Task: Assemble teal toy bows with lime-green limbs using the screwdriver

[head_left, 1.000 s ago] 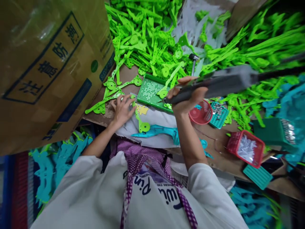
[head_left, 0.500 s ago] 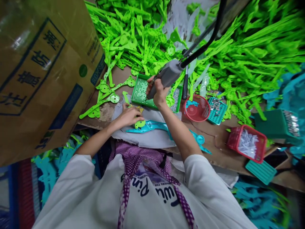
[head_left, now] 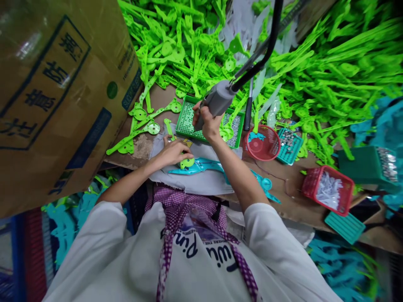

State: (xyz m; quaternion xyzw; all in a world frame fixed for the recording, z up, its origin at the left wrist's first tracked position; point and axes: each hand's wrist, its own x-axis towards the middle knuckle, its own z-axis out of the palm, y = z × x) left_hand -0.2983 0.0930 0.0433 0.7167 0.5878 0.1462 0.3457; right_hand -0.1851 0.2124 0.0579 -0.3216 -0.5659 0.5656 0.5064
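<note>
My right hand (head_left: 210,122) is wrapped round a grey power screwdriver (head_left: 218,98) with a black cable at its top; its tip is hidden behind the hand. My left hand (head_left: 173,152) is closed over a lime-green plastic piece (head_left: 188,162), whose rounded end shows below the fingers and whose narrow arm sticks out above them. That rounded end lies against a long turquoise plastic piece (head_left: 204,164) on a grey cloth (head_left: 195,184). My right forearm crosses over part of the turquoise piece.
Behind my hands stands a green tray (head_left: 185,121) with small metal parts. To the right are a red round basket (head_left: 264,150), a teal tray (head_left: 288,147) and a red bin (head_left: 310,180) of white pieces. Lime-green parts (head_left: 315,75) heap up behind. A large carton (head_left: 63,100) blocks the left.
The view has shifted slightly, so the table things appear a little farther right. My right hand and the screwdriver have moved slightly left relative to the tray. My left hand keeps its hold.
</note>
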